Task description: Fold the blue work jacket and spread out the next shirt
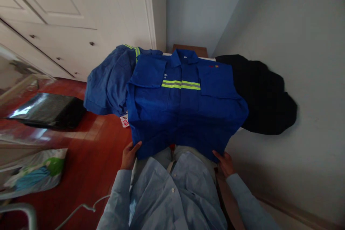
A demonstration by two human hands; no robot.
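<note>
A blue work jacket (pixel 183 111) with yellow-and-grey reflective strips lies spread front up before me, collar at the far end. Both its sleeves are folded in across the chest. My left hand (pixel 129 155) pinches the near left corner of the hem. The near right corner is gripped by my right hand (pixel 224 161), thumb on top. Between my hands the hem sags over my lap. At the jacket's left lies a rumpled blue garment (pixel 110 82) with similar strips. Dark black cloth (pixel 264 93) is heaped to the right, partly under the jacket.
White cabinets (pixel 113 10) stand at the back left, and a grey wall (pixel 302 28) runs along the right. On the red floor (pixel 94 143) are a black plastic-wrapped bundle (pixel 51 109) and a clear bag (pixel 40 172). A white cable (pixel 83 205) trails at the lower left.
</note>
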